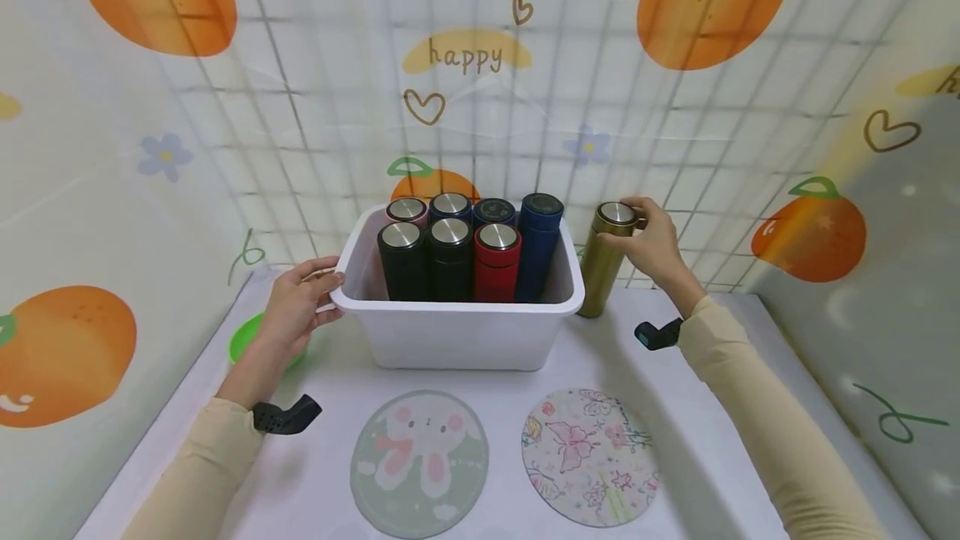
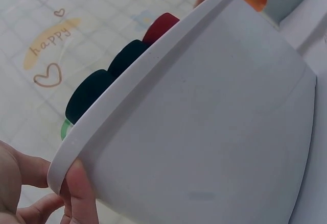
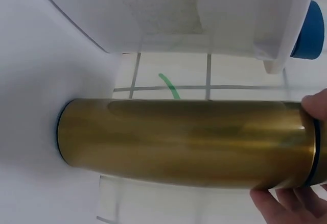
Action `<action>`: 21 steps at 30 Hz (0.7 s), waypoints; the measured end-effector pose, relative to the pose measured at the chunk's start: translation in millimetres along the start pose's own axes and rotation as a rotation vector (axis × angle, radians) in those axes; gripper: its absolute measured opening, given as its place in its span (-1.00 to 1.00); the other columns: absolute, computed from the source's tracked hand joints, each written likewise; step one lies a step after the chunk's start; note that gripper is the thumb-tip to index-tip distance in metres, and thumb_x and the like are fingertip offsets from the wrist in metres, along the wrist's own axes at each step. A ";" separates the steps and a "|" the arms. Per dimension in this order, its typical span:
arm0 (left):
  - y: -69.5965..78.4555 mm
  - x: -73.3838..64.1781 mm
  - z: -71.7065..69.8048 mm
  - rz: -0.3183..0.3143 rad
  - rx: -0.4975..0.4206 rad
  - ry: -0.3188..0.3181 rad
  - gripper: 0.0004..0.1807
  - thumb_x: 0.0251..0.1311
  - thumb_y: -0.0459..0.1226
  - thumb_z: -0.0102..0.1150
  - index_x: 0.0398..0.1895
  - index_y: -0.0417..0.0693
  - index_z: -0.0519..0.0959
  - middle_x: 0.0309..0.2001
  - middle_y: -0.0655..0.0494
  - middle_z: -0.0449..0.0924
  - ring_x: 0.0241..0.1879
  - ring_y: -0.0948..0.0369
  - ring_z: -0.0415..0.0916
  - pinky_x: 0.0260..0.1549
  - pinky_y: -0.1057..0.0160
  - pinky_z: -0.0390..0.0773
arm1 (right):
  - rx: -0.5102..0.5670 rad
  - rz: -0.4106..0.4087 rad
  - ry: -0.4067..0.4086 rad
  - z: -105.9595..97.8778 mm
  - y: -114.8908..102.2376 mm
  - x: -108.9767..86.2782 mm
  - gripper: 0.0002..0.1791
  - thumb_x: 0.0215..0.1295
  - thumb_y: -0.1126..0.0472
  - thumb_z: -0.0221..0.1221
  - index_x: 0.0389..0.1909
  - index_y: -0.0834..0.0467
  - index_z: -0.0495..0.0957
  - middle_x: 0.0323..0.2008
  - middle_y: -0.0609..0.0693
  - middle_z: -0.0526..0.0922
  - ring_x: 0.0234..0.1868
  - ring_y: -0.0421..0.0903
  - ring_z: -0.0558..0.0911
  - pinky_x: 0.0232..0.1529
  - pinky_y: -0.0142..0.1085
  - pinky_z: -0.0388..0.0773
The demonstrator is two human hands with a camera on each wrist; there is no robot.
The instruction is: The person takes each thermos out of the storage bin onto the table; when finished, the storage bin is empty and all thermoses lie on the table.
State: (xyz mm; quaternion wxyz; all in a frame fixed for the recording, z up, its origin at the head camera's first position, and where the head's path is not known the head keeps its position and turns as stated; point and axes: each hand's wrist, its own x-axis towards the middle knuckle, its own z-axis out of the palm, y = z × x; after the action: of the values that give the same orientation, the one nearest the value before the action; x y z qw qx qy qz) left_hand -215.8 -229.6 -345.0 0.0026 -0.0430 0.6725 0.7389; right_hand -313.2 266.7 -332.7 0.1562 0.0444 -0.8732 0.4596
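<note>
A white plastic bin [image 1: 457,338] stands on the table with several upright thermos bottles inside. Along its front are a black bottle [image 1: 402,265], another black bottle [image 1: 452,265] and a red bottle [image 1: 498,269]; a tall blue bottle [image 1: 538,252] is at the right. Behind them, a pink bottle [image 1: 407,208] and two dark blue ones are partly hidden. My left hand [image 1: 300,307] pinches the bin's left rim between thumb and fingers. To the right of the bin, my right hand [image 1: 654,244] grips a gold thermos bottle [image 3: 189,142] near its lid. That bottle is upright, its base at the tabletop.
A green bowl [image 1: 243,338] sits partly behind the left forearm. Two round mats lie in front of the bin, one with a rabbit [image 1: 420,465], one with butterflies [image 1: 591,457]. A printed cloth over a wire grid [image 1: 480,123] rises behind the table.
</note>
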 end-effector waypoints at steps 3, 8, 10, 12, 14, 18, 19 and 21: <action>-0.5 0.1 -1.3 -0.004 -0.004 0.004 -0.55 0.39 -0.30 0.18 0.28 -0.20 0.37 -0.11 0.07 0.57 -0.38 0.28 0.61 -0.44 0.34 0.62 | 0.020 -0.002 -0.014 0.5 1.0 0.8 -0.21 0.13 0.19 0.45 0.35 0.24 0.33 0.28 0.29 0.42 0.16 0.21 0.44 -0.03 -0.08 0.46; 0.4 0.2 -1.1 -0.009 -0.002 -0.002 -0.52 0.39 -0.30 0.18 0.30 -0.23 0.36 -0.10 0.08 0.57 -0.37 0.27 0.60 -0.43 0.33 0.63 | 0.027 -0.003 -0.023 -0.5 0.6 -0.5 -0.22 0.14 0.19 0.44 0.35 0.24 0.33 0.28 0.28 0.41 0.17 0.20 0.44 -0.04 -0.09 0.46; 1.1 0.0 -0.8 -0.015 -0.006 -0.003 -0.52 0.39 -0.31 0.18 0.31 -0.23 0.35 -0.09 0.08 0.56 -0.37 0.27 0.60 -0.43 0.32 0.63 | 0.020 -0.010 -0.025 -1.7 0.2 -1.6 -0.22 0.14 0.17 0.45 0.35 0.23 0.33 0.29 0.28 0.41 0.17 0.20 0.45 -0.02 -0.07 0.46; 1.7 0.0 -0.6 -0.016 -0.007 -0.002 -0.52 0.39 -0.31 0.17 0.31 -0.23 0.35 -0.09 0.07 0.55 -0.37 0.27 0.60 -0.43 0.33 0.63 | 0.009 -0.021 -0.025 -2.7 0.2 -2.5 -0.21 0.13 0.14 0.46 0.35 0.23 0.34 0.28 0.29 0.42 0.16 0.21 0.46 -0.01 -0.06 0.45; 2.0 0.2 -0.7 -0.013 -0.005 -0.004 -0.52 0.39 -0.32 0.17 0.31 -0.24 0.35 -0.08 0.07 0.55 -0.36 0.26 0.60 -0.43 0.33 0.63 | 0.001 -0.027 -0.021 -3.5 0.8 -3.2 -0.20 0.12 0.12 0.47 0.35 0.22 0.36 0.28 0.29 0.44 0.14 0.20 0.48 -0.01 -0.07 0.44; 2.2 -0.4 -1.1 -0.007 -0.006 -0.005 -0.53 0.39 -0.32 0.17 0.30 -0.25 0.35 -0.09 0.07 0.55 -0.36 0.26 0.60 -0.44 0.33 0.63 | -0.005 -0.028 -0.015 -4.1 0.4 -3.5 -0.15 0.11 0.07 0.48 0.38 0.21 0.33 0.27 0.28 0.46 0.14 0.19 0.48 -0.01 -0.10 0.43; 2.1 -0.6 -1.2 -0.007 -0.006 -0.007 -0.53 0.39 -0.32 0.17 0.30 -0.25 0.35 -0.09 0.06 0.54 -0.36 0.26 0.60 -0.44 0.33 0.63 | 0.000 -0.023 -0.010 -4.3 -0.2 -3.3 -0.13 0.11 0.06 0.48 0.39 0.21 0.32 0.27 0.27 0.45 0.16 0.18 0.47 0.00 -0.09 0.44; 1.8 -1.2 -0.9 -0.008 -0.005 -0.008 -0.53 0.39 -0.32 0.17 0.30 -0.25 0.34 -0.09 0.06 0.54 -0.37 0.27 0.59 -0.43 0.33 0.62 | 0.009 -0.015 -0.002 -5.7 -2.5 -3.6 -0.10 0.12 0.03 0.47 0.41 0.21 0.28 0.30 0.26 0.43 0.20 0.18 0.45 0.04 -0.06 0.44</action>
State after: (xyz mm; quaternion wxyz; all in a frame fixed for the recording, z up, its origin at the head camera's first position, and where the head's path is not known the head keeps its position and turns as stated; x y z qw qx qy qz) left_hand -214.6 -230.6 -343.2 0.0082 -0.0429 0.6704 0.7408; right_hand -307.9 269.7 -328.9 0.1585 0.0523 -0.8708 0.4624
